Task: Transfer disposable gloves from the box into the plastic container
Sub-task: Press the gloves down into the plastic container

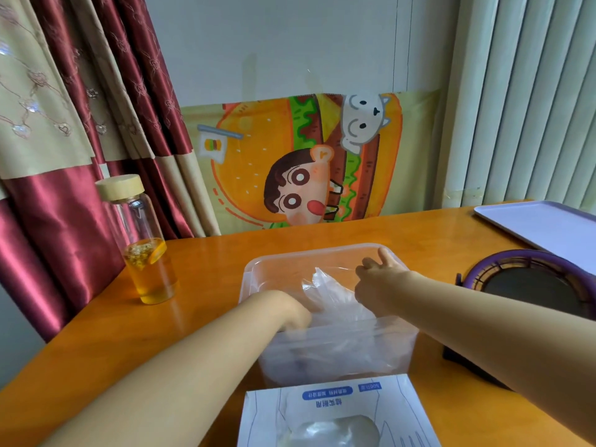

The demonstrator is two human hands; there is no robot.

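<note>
A clear plastic container [258, 272] stands mid-table with crumpled transparent disposable gloves [329, 295] bunched inside it. My left hand [290, 309] reaches down into the container at its left side; the fingers are hidden behind the wall and the plastic. My right hand [377, 279] is over the container's right half, fingers curled and pinching the thin glove plastic. The white glove box [342, 411] lies at the near edge, its oval opening showing more clear gloves.
A glass bottle [142, 240] of amber drink with a wooden lid stands to the left. A purple-rimmed round device [529, 279] sits on the right, with a pale tray [541, 227] behind it. Curtains and a cartoon cloth hang at the back of the orange table [193, 311].
</note>
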